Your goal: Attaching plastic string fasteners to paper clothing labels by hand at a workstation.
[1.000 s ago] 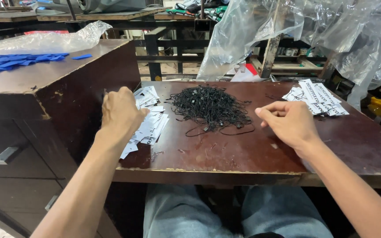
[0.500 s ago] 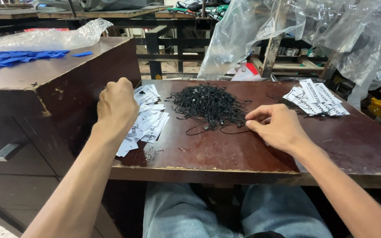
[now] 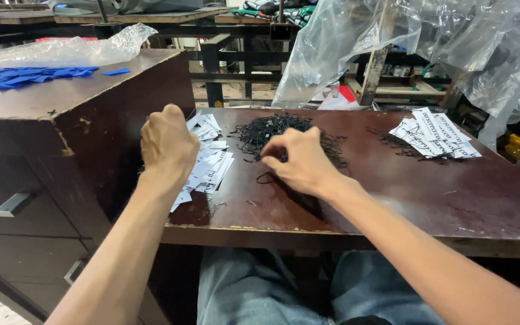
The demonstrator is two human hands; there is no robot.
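black loops (image 3: 284,133) heaped mid table (image 3: 392,198), right hand (image 3: 299,159) pinching at the near edge, what it grips hidden.
head view: left hand (image 3: 167,141) fisted over white tags (image 3: 209,159), contents unclear; better to lift one loop clear.

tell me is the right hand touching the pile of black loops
Touching. The head view shows the right hand with fingertips down in the near edge of the pile of black loops.

Even daylight, soft shadows, sharp focus, slight edge distortion.
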